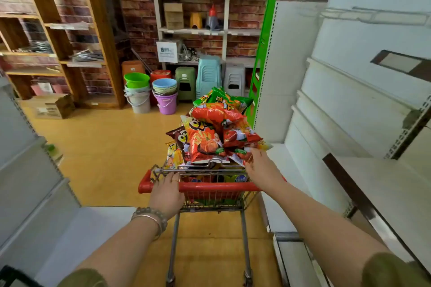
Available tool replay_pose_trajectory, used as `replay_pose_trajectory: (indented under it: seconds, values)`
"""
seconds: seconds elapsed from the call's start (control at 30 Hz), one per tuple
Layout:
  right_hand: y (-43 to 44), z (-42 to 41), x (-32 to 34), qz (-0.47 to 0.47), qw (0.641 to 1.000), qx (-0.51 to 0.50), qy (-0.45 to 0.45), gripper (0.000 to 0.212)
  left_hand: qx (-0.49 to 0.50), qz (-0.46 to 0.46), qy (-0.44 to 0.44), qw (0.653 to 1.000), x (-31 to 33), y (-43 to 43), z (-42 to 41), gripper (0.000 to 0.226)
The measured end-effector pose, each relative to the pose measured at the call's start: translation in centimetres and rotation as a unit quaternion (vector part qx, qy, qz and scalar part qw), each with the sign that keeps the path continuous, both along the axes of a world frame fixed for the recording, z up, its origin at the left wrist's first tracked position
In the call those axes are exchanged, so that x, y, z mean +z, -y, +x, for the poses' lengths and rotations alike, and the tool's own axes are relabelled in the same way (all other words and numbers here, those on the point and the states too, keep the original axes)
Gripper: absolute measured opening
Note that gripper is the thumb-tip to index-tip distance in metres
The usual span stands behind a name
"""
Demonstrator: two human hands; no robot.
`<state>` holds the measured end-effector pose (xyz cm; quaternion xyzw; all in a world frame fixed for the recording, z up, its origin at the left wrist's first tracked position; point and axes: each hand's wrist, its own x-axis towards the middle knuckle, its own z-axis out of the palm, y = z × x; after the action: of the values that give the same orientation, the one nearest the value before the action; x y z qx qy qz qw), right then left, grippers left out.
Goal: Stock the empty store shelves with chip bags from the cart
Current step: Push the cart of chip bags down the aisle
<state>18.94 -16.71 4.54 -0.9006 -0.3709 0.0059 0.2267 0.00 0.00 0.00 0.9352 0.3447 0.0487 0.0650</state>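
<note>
Item 1: white store shelves (345, 109). We are recording these down the whole right side of the frame, tiers stepping toward the lower right, with a green upright at their far end.

Item 2: yellow floor (112, 147). It is filling the centre and running up to a brick-patterned back wall.

Item 3: second white shelf unit (25, 182). It is lining the left edge.

Item 4: wooden rack (98, 30). It is standing at upper left, holding papers and wire goods.

Item 5: cart (210, 187). We are noting it at centre, just left of the white store shelves, with its red handle bar nearest the camera.

Item 6: chip bags (207, 144). They are heaping above the cart's rim, mostly red and orange, with green ones at the far end.

Item 7: plastic stools (208, 77). They are sitting stacked against the back wall, above the cart.

Item 8: buckets (151, 93). They are nesting in coloured stacks left of the stools.

Item 9: cardboard box (50, 106). It is lying on the floor at middle left.

Item 10: left hand (166, 191). It is gripping the left part of the handle bar, fingers curled over it.

Item 11: right hand (260, 169). It is reaching over the cart's near right corner, fingertips touching the lower corner of a red bag (240, 154). We cannot tell whether they are pinching it.

Item 12: bracelets (151, 216). They are circling the left wrist.
</note>
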Motion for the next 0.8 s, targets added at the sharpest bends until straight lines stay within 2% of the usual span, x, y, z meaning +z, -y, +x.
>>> replay_pose_trajectory:
  seconds: [0.2, 0.3, 0.6, 0.8]
  values:
    - [-0.1, 1.0, -4.4, -0.11, 0.994, 0.01, -0.011, 0.043, 0.01, -0.043, -0.069, 0.997, -3.0, -0.7, 1.1, 0.071]
    - [0.4, 1.0, -6.3, -0.186, 0.982, 0.039, -0.013, 0.04, 0.009, -0.031, -0.085, 0.996, -3.6, -0.7, 1.0, 0.075]
    - [1.4, 0.6, -6.0, -0.185, 0.979, 0.056, -0.063, 0.039, 0.01, -0.057, -0.125, 0.99, -2.0, -0.1, 0.4, 0.075]
    - [2.7, -0.9, -6.2, -0.188, 0.978, 0.059, -0.065, 0.038, 0.013, -0.059, -0.136, 0.989, -2.1, 1.1, -1.0, 0.074]
